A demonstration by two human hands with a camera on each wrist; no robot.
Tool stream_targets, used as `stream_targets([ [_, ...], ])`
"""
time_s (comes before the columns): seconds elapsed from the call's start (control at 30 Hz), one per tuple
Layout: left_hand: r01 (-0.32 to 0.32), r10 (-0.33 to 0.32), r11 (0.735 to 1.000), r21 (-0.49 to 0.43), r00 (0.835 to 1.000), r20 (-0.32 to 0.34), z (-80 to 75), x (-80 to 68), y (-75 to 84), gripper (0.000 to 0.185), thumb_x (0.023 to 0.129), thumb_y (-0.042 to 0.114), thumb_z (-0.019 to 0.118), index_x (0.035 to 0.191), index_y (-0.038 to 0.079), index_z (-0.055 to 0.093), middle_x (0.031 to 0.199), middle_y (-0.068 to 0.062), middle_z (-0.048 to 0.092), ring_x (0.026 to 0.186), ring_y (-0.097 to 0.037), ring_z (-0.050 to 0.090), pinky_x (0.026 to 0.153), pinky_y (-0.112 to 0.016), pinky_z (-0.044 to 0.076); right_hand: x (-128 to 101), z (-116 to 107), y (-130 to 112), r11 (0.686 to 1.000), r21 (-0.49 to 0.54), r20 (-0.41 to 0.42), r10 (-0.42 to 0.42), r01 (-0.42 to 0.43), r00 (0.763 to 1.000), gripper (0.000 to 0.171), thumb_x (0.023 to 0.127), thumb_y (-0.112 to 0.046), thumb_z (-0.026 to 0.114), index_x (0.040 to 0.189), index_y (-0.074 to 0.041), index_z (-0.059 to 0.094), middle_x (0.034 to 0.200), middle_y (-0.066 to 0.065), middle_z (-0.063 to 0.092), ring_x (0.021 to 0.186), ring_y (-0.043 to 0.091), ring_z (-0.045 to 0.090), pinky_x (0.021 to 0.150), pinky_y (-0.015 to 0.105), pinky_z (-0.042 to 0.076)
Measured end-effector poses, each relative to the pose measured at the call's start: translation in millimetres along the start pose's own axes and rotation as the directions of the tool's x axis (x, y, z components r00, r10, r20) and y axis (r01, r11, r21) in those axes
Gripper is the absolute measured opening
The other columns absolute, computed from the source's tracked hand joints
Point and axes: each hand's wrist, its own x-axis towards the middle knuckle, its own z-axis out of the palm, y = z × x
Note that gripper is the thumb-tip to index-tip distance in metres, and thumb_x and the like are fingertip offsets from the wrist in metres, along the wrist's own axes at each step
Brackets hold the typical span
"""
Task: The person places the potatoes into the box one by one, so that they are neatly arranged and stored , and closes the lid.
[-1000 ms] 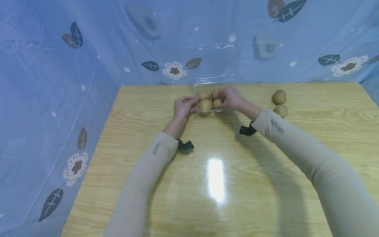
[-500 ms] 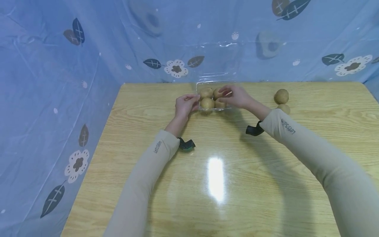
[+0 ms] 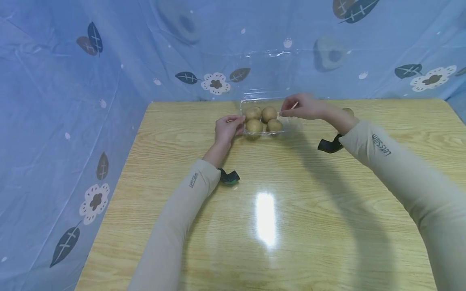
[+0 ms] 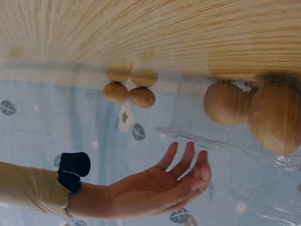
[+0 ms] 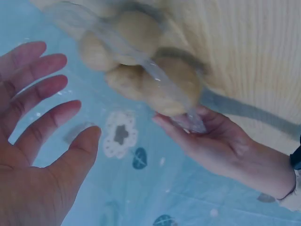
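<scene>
Clear plastic box (image 3: 291,126) with four kiwis (image 3: 269,114) inside, steadied by left fingers (image 3: 236,126); right hand (image 3: 303,107) released, empty; two kiwis (image 4: 129,88) left beyond fingers.

My two arms, both reaching forward in beige sleeves, a dark strap at each wrist.

Left hand (image 3: 227,128): forearm low and angled inward, fingers curled at the tips, thumb side up. Right hand (image 3: 305,107): raised, arm stretched across from the right, palm open, fingers (image 5: 33,89) straight and spread, holding nothing.
</scene>
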Motion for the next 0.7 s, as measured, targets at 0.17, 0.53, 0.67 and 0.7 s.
stream_targets([
  [0.17, 0.019, -0.019, 1.000, -0.007, 1.000, 0.007, -1.0, 0.3, 1.1, 0.024, 0.077, 0.015, 0.073, 0.096, 0.001, 0.066, 0.089, -0.007, 0.066, 0.077, -0.015, 0.065, 0.069, -0.026, 0.059, -10.6, -12.6, 8.8, 0.998, -0.043, -0.001, 0.051, -0.051, 0.999, 0.028, 0.090, -0.027, 0.054, 0.101, -0.002, 0.059, 0.104, 0.015, 0.060, 0.099, 0.036, 0.059, 0.080, 0.041, 0.051],
  [0.53, -0.008, 0.008, 1.000, -0.002, 1.000, 0.017, -0.9, 0.6, -1.5, 0.024, 0.078, 0.015, 0.072, 0.096, 0.001, 0.066, 0.097, -0.012, 0.067, 0.072, -0.011, 0.063, 0.065, -0.023, 0.058, -42.1, -31.6, 38.3, 0.987, -0.076, -0.017, 0.137, -0.138, 0.990, 0.033, 0.091, -0.030, 0.053, 0.108, -0.001, 0.056, 0.110, 0.020, 0.057, 0.085, 0.022, 0.060, 0.064, 0.030, 0.053],
  [0.67, -0.003, 0.003, 1.000, -0.008, 1.000, 0.014, -0.7, 2.0, -2.4, 0.024, 0.078, 0.015, 0.072, 0.096, 0.002, 0.066, 0.095, -0.008, 0.066, 0.075, -0.012, 0.063, 0.065, -0.023, 0.058, -50.0, -36.3, 55.8, 0.980, -0.075, -0.017, 0.184, -0.185, 0.983, 0.039, 0.091, -0.032, 0.052, 0.111, 0.001, 0.055, 0.110, 0.022, 0.057, 0.085, 0.023, 0.060, 0.067, 0.033, 0.052],
  [0.7, -0.001, 0.001, 1.000, -0.009, 1.000, 0.015, -0.6, 2.2, -2.5, 0.024, 0.078, 0.015, 0.072, 0.096, 0.001, 0.066, 0.094, -0.007, 0.065, 0.076, -0.012, 0.063, 0.065, -0.023, 0.058, -52.2, -37.4, 60.0, 0.976, -0.076, -0.013, 0.203, -0.203, 0.979, 0.041, 0.092, -0.034, 0.051, 0.112, 0.001, 0.054, 0.111, 0.022, 0.057, 0.086, 0.025, 0.058, 0.068, 0.035, 0.051],
])
